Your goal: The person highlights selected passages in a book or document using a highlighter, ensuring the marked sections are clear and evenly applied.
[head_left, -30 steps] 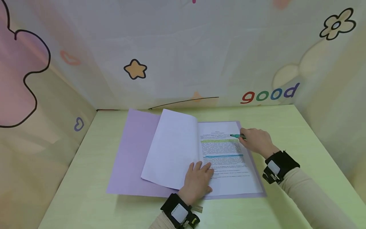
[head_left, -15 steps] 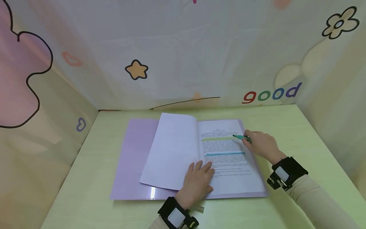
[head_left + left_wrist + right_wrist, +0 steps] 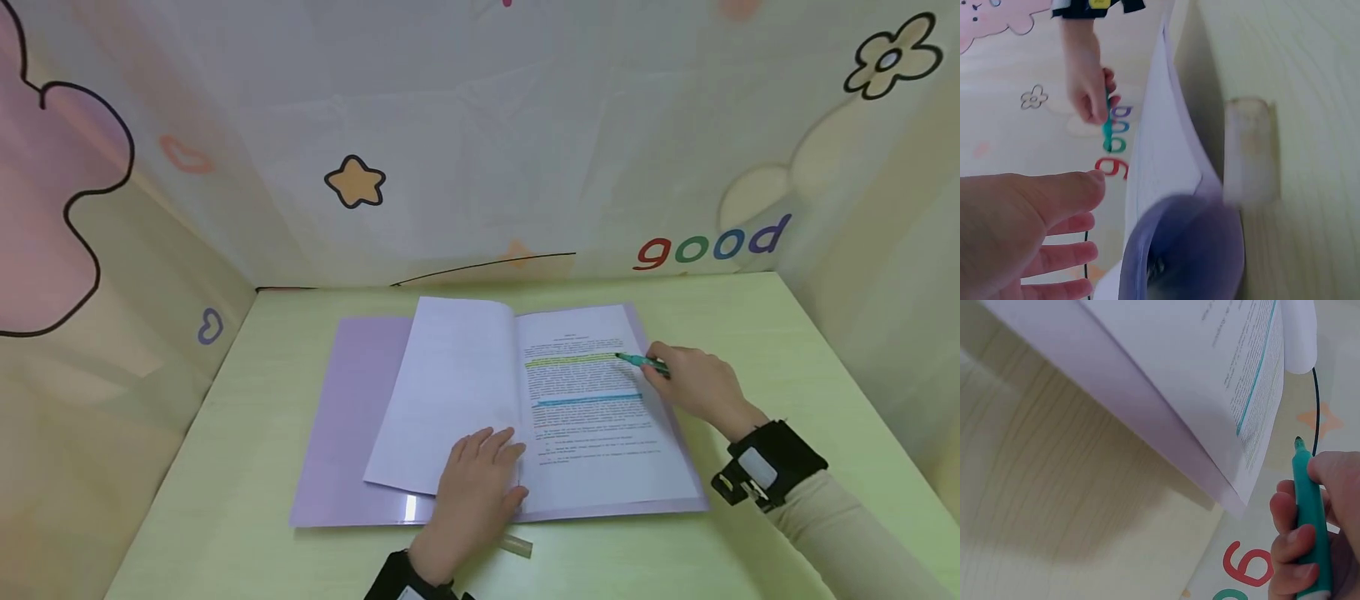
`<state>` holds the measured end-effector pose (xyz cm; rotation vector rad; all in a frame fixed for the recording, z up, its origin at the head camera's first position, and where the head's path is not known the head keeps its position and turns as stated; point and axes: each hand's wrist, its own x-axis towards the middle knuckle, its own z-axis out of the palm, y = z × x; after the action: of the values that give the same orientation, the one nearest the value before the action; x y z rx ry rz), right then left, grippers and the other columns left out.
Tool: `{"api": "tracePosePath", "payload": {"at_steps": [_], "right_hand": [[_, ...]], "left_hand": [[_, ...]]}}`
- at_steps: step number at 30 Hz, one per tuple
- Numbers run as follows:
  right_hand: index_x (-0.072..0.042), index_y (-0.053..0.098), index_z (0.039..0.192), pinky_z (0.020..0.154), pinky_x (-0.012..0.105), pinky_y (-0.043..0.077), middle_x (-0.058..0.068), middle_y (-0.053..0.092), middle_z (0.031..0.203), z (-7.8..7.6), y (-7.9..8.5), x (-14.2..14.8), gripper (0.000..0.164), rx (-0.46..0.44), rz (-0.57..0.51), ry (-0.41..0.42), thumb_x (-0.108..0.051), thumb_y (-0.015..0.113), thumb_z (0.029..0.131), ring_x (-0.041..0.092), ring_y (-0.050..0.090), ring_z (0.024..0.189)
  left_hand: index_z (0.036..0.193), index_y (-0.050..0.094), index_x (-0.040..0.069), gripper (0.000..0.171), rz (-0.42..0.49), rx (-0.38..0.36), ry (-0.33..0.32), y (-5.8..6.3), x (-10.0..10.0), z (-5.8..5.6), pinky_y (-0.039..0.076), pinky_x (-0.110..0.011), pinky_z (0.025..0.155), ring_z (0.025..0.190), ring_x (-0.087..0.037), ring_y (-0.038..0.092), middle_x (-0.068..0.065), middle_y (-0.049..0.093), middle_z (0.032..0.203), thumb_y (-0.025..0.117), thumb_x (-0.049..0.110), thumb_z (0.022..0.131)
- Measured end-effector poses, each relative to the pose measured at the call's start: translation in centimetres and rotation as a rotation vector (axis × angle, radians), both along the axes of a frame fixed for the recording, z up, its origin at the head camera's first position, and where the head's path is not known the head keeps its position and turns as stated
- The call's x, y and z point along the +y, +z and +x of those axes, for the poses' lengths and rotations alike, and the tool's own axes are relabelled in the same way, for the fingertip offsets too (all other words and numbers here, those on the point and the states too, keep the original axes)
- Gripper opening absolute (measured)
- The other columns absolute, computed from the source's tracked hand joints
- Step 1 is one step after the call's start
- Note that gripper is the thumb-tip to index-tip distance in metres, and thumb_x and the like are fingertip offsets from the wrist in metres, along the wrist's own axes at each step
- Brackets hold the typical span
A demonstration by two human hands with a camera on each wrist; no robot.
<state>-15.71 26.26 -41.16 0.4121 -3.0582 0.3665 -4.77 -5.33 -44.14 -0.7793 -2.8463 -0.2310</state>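
A purple folder (image 3: pixel 348 417) lies spread on the table, its papers turned to a printed page (image 3: pixel 600 483) with one yellow and one blue highlighted line. The turned leaf (image 3: pixel 450 375) curves over to the left. My right hand (image 3: pixel 701 387) holds an uncapped teal highlighter (image 3: pixel 1312 519), thumb and fingers curled round its barrel. Its dark tip stands close over the page, near the right end of the yellow line. At the lower spine is my left hand (image 3: pixel 476 487), fingers extended over the turned leaf; the left wrist view shows nothing between its thumb and fingers.
A small pale beige block (image 3: pixel 1252 153) lies on the light wood table (image 3: pixel 210 467), just below the folder's spine. A printed cloth wall (image 3: pixel 480 150) stands behind the table and along both sides.
My left hand has shifted left, off the printed page toward the spine and turned leaf. The right hand with the highlighter has drifted slightly right. The folder's left cover has dropped lower.
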Motion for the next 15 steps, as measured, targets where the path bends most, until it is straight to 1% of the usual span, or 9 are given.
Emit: {"api": "tracePosePath", "payload": {"at_steps": [1,4,9,11,15], "right_hand": [[-0.004,0.057,0.1,0.039,0.027,0.027,0.008,0.056,0.075,0.1,0.0,0.1,0.026,0.001,0.0,-0.001,-0.025,0.059,0.085,0.016,0.044,0.052],[-0.004,0.056,0.1,0.039,0.026,0.027,0.007,0.055,0.074,0.3,-0.1,0.4,0.025,0.008,-0.008,0.001,-0.024,0.059,0.085,0.015,0.043,0.05],[-0.005,0.056,0.098,0.039,0.027,0.027,0.006,0.053,0.072,0.5,-0.2,0.7,0.023,0.01,-0.016,0.003,-0.023,0.058,0.085,0.014,0.042,0.049],[-0.005,0.056,0.098,0.039,0.026,0.027,0.005,0.053,0.071,0.5,-0.2,0.8,0.022,0.013,-0.015,0.005,-0.023,0.058,0.085,0.014,0.041,0.049],[-0.005,0.056,0.098,0.038,0.026,0.027,0.005,0.054,0.071,0.4,-0.3,0.8,0.022,0.022,-0.016,0.014,-0.023,0.059,0.085,0.013,0.041,0.049]], "left_hand": [[0.12,0.054,0.016,0.048,0.017,0.015,0.017,0.0,-0.7,0.2,0.032,-0.04,0.098,0.12,-0.024,0.038,-0.003,0.049,0.129,0.065,0.04,0.079],[0.115,0.056,0.014,0.047,0.103,0.097,0.052,-0.2,-2.9,0.4,0.036,-0.041,0.094,0.114,-0.026,0.044,-0.005,0.053,0.124,0.069,0.035,0.075],[0.11,0.058,0.007,0.049,0.252,0.222,0.108,-0.4,-7.0,0.9,0.042,-0.047,0.085,0.105,-0.032,0.049,-0.012,0.057,0.117,0.075,0.025,0.068],[0.11,0.058,0.005,0.048,0.301,0.254,0.15,-0.3,-8.5,1.0,0.042,-0.049,0.083,0.104,-0.033,0.05,-0.013,0.058,0.115,0.075,0.021,0.067],[0.109,0.058,0.004,0.045,0.387,0.278,0.262,0.0,-11.6,1.2,0.041,-0.051,0.083,0.103,-0.035,0.05,-0.016,0.058,0.114,0.072,0.016,0.068]]}}
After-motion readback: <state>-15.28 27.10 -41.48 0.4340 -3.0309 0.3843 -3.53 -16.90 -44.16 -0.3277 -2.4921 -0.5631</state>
